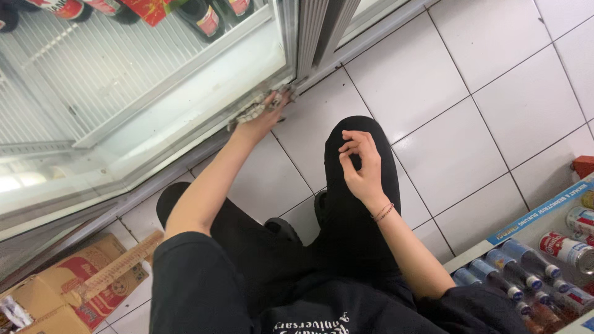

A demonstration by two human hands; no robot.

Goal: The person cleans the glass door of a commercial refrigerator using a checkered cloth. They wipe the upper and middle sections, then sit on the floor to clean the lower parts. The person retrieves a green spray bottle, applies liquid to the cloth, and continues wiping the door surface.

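Observation:
My left hand (263,117) presses a crumpled grey cloth (257,110) against the bottom frame of a glass fridge door (185,93), near its lower corner. My right hand (361,162) rests on my raised knee in black trousers (352,235), fingers loosely curled and holding nothing. A thin bracelet circles the right wrist. I crouch on a white tiled floor (470,105) in front of the fridge.
Bottles stand on wire shelves inside the fridge (204,18). A cardboard box (68,291) lies at the lower left. At the lower right a low shelf holds several bottles and cans (532,266). A small red object (583,166) sits at the right edge.

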